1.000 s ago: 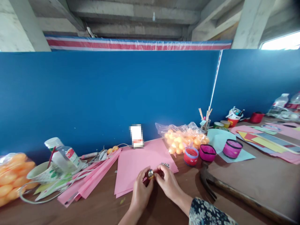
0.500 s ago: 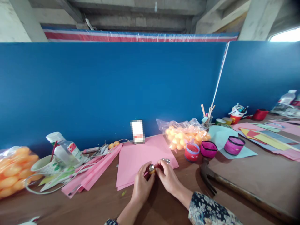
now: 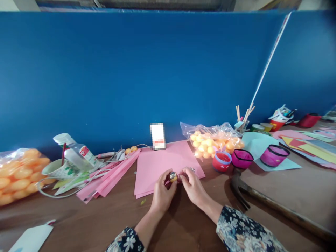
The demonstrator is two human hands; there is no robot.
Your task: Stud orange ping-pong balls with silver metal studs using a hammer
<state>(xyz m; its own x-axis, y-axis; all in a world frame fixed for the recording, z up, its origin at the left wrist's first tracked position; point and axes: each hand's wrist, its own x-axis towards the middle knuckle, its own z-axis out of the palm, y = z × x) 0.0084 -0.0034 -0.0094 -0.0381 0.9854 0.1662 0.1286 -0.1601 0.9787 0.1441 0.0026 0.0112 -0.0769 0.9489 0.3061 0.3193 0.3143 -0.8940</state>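
My left hand (image 3: 163,193) pinches a small shiny ball (image 3: 173,176) between thumb and fingers; it is silvery on top and yellow-orange below. Close to the ball's right side, my right hand (image 3: 195,189) has its thumb and fingertips pinched together. Whatever those fingertips hold, if anything, is too small to make out. Behind the right fingers, small silvery pieces (image 3: 192,169) lie on a stack of pink paper sheets (image 3: 162,157). Both hands are above the brown table, at the stack's front edge.
A hammer (image 3: 273,201) lies at the right. Behind it stand a red cup-shaped holder (image 3: 222,162), magenta ones (image 3: 242,159), and a bag of orange balls (image 3: 210,141). At left are folded pink strips (image 3: 110,178), a plastic bottle (image 3: 78,154) and another ball bag (image 3: 23,175).
The head view has tilted down, showing less ceiling and more table. My right fingertips are slightly farther from the ball, which stays in my left hand.
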